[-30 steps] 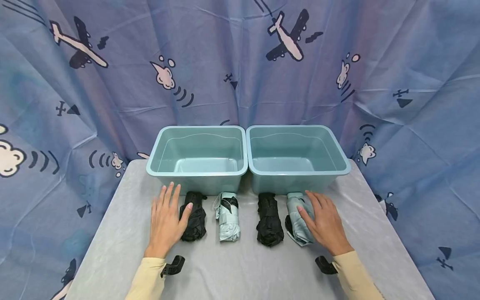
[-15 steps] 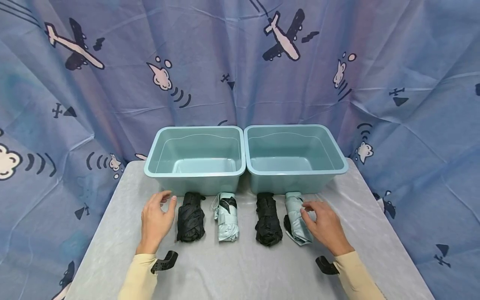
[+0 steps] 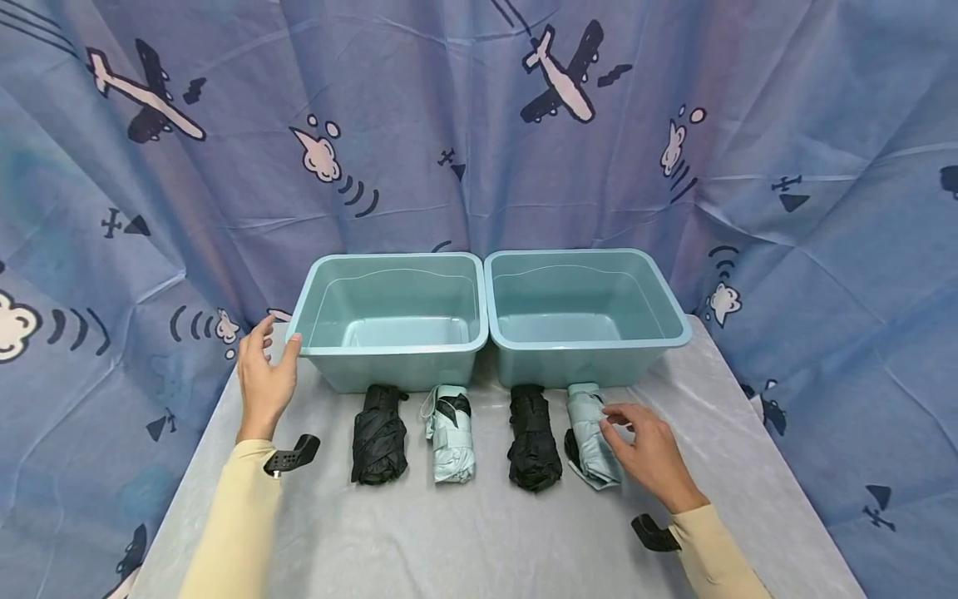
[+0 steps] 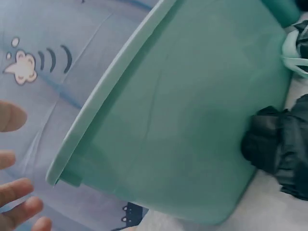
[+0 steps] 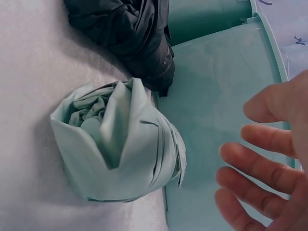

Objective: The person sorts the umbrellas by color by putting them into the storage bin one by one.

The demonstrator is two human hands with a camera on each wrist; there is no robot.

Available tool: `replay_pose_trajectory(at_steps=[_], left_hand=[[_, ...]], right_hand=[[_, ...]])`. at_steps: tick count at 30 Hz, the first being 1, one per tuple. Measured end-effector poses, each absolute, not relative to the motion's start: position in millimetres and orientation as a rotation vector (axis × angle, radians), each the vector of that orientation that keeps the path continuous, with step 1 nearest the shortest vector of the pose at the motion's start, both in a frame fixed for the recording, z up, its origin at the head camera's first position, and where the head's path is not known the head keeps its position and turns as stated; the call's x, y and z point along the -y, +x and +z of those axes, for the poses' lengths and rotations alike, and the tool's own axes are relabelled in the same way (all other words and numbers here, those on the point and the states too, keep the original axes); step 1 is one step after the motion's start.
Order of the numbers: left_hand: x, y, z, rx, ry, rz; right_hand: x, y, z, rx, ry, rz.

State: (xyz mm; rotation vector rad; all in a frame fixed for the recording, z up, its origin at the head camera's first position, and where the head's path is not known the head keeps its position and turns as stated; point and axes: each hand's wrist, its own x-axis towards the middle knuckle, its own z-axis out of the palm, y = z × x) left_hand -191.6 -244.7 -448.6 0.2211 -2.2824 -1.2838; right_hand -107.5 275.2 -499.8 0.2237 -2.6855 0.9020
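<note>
My left hand is raised beside the front left corner of the left pale green bin. Its fingers are loosely bent and hold nothing; in the left wrist view they are apart from the bin's rim. On the right, my right hand hovers by a pale green rolled cloth bundle, like a folded umbrella. A gap separates its relaxed fingers from that bundle. To the left lie a black bundle, a pale green one with a cord and another black one.
The right pale green bin stands against the left one at the back of the table. A grey-white cloth covers the table. Behind it hangs a blue curtain with airplane prints.
My left hand has left the area over the left black bundle and moved left and up to the bin's corner. My right hand's fingers have drawn in and come off the pale green bundle.
</note>
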Motion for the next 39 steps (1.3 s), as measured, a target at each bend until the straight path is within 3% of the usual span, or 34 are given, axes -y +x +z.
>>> replay_pose_trajectory(at_steps=[11, 39], left_hand=[[258.3, -225.7, -456.5, 2.390, 0.303, -1.791], [260.1, -238.5, -473.9, 2.287, 0.264, -1.987]], right_hand=[[-279.1, -106.7, -502.4, 2.745, 0.223, 0.969], [-299.7, -122.1, -522.3, 2.938, 0.014, 1.374]])
